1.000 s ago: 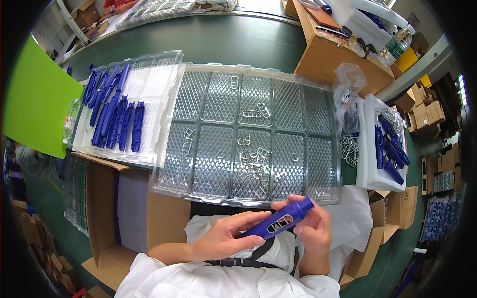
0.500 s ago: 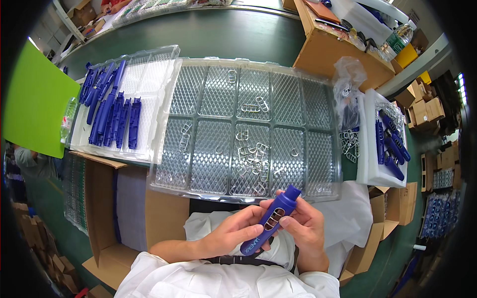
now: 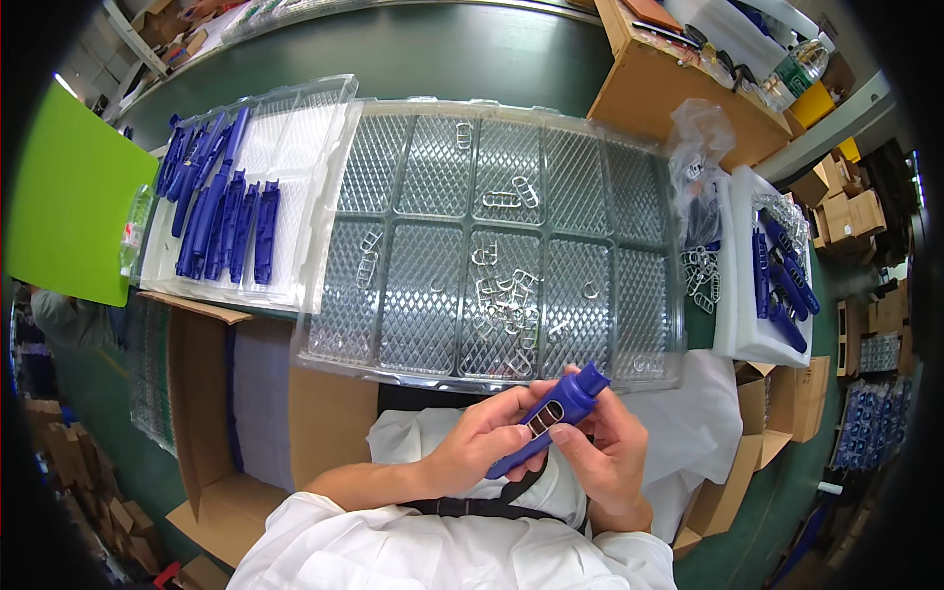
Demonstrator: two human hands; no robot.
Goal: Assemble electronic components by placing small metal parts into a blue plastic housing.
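Observation:
A blue plastic tube-shaped housing [image 3: 575, 394] is held tilted in front of my body, its narrower collar pointing up and to the right. A silver oblong frame [image 3: 545, 419] with crossbars sits around the window in its side. My left hand [image 3: 484, 433] is closed around the lower part, thumb on the housing near the frame. My right hand [image 3: 603, 454] grips the upper part, its thumb pressing at the frame's edge. Beyond my hands, similar metal frames [image 3: 506, 303] lie loose in a clear compartmented tray [image 3: 423, 378].
At left a white tray [image 3: 305, 128] holds several blue housing halves [image 3: 239, 226]. A white foam box [image 3: 733, 265] with blue housings stands at right, beside more metal frames [image 3: 701, 280] and a clear plastic bag [image 3: 700, 147]. Open cardboard boxes [image 3: 329, 418] stand below the table edge.
The housing has turned slightly in my hands and now leans more to the right. My left thumb has moved up toward the frame. The whole view has shifted a little.

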